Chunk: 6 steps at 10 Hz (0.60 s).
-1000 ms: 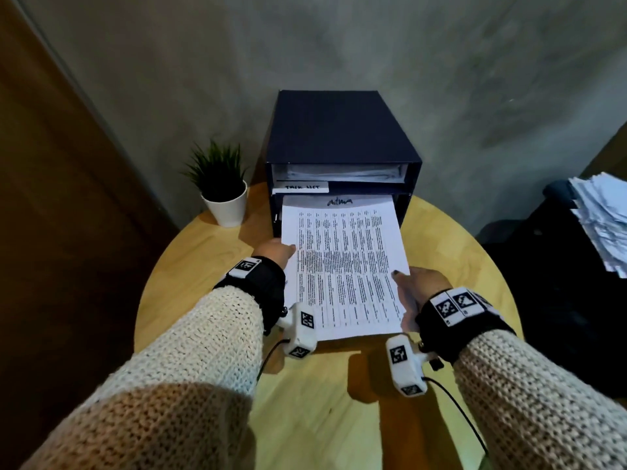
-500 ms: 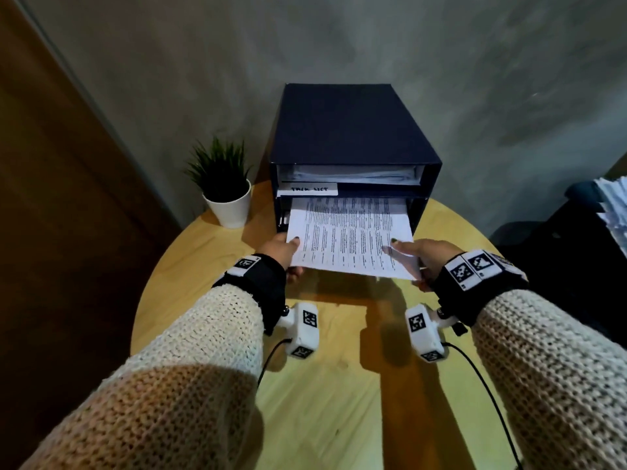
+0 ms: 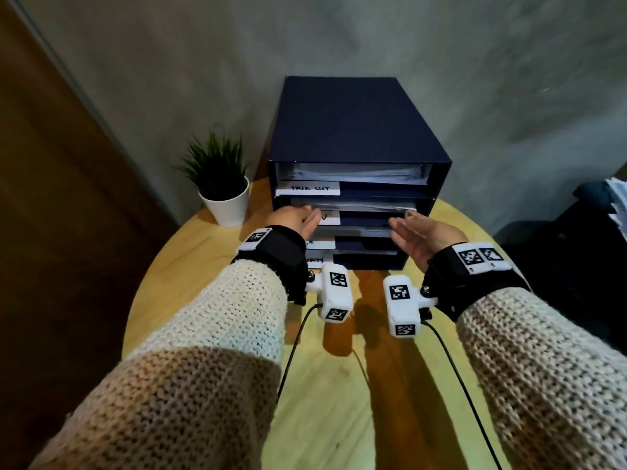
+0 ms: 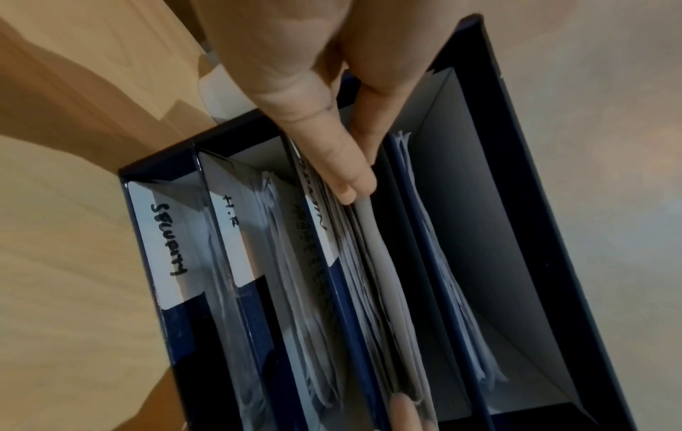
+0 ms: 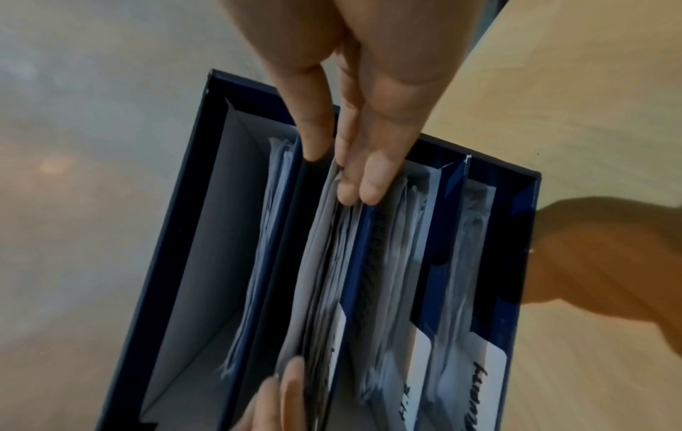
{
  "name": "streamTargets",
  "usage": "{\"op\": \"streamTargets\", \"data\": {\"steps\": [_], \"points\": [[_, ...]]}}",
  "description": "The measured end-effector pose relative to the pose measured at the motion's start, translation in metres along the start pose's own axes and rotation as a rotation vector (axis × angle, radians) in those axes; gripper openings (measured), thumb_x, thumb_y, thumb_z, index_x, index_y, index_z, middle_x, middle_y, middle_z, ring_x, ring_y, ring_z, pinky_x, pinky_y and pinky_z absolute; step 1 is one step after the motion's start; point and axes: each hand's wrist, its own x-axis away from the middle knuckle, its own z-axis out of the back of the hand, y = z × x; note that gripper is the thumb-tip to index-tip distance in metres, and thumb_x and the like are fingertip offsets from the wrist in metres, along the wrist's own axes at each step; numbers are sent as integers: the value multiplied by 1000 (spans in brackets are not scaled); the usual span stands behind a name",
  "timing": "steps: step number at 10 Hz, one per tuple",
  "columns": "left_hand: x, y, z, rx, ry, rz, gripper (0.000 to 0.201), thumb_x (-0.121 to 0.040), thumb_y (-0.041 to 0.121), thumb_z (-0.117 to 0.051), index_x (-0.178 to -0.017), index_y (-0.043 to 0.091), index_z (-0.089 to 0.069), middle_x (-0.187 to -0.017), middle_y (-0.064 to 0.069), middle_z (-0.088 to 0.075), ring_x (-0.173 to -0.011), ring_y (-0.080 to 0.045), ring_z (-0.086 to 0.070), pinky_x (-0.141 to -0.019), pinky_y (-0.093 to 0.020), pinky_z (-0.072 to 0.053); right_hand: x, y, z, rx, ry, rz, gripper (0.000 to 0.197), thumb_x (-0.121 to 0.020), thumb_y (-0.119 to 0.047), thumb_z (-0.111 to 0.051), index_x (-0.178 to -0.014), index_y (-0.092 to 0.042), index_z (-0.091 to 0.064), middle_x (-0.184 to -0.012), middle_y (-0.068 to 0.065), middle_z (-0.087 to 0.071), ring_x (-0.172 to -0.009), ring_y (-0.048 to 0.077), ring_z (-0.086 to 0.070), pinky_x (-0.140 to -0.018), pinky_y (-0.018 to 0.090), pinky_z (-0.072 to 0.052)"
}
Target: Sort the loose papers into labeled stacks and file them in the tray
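A dark blue file tray (image 3: 353, 123) with several labelled shelves stands at the back of the round table. The printed papers (image 3: 356, 206) lie in its second shelf from the top, under the "TASK LIST" label (image 3: 310, 188). My left hand (image 3: 300, 215) and right hand (image 3: 412, 225) are at that shelf's front corners. In the left wrist view, straight fingers (image 4: 350, 180) touch the stack's edge (image 4: 372, 262) beside the "ADMIN" label (image 4: 319, 215). In the right wrist view, straight fingertips (image 5: 360, 192) press the same paper edge (image 5: 324, 262). Neither hand holds anything.
A small potted plant (image 3: 224, 184) stands left of the tray on the wooden table (image 3: 322, 385). A loose pile of papers (image 3: 619, 201) lies on something dark at the far right. A grey wall is close behind the tray, with a brown door to the left.
The printed sheet has slid from the table fully into the second shelf. Both hands have let go of its sides and now touch its front edge with straight fingers.
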Motion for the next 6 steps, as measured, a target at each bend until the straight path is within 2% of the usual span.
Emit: {"op": "streamTargets", "data": {"steps": [1, 2, 3, 4, 5, 6], "points": [[-4, -4, -6, -75, 29, -52, 38, -97, -6, -37, -134, -7, -39, -134, -22, -50, -119, -32, -56, -91, -33, -51, -3, 5, -1, 112, -22, -9, 14, -96, -1, -46, -99, -7, -59, -74, 7, -68, -69, 17, -69, -87, 35, -52], [-6, -9, -15, -47, 89, -78, 13, -96, -5, -42, -101, 6, -47, -94, -14, -58, -68, -23, -60, -56, -30, -57, -8, 9, -4, 202, -86, 81, 25, -96, 4, -40, -108, 0, -62, -94, 7, -66, -96, 23, -63, -104, 39, -44], [-12, -2, -17, -63, 116, -17, 22, -98, 3, -41, -117, 3, -53, -117, -20, -58, -85, -24, -60, -71, -30, -56, -14, 8, -15, 283, -84, 106, 39, -95, 7, -38, -132, 2, -47, -119, 16, -53, -121, 31, -52, -106, 39, -40], [-8, -4, -13, -714, 175, -166, 38, -102, 20, -36, -133, 5, -50, -135, -15, -50, -125, -29, -46, -96, -28, -41, -22, 10, -19, 440, -79, 120, 39, -96, 2, -44, -135, -3, -46, -129, 13, -48, -127, 26, -47, -107, 38, -41], [-14, -5, -8, -326, 15, -94, 44, -96, -3, -42, -139, -1, -40, -141, -19, -45, -128, -31, -47, -83, -25, -51, -24, 13, -13, 517, -103, 70, 43, -95, -2, -48, -137, -10, -46, -141, 11, -46, -130, 25, -45, -105, 39, -42], [-13, -8, -2, -505, -18, -105, 47, -91, -7, -49, -136, 6, -44, -133, -10, -50, -122, -28, -52, -95, -36, -50, -16, 13, -12, 555, -155, 73, 43, -94, -5, -52, -136, -13, -49, -143, 9, -45, -134, 25, -41, -104, 38, -41]]}}
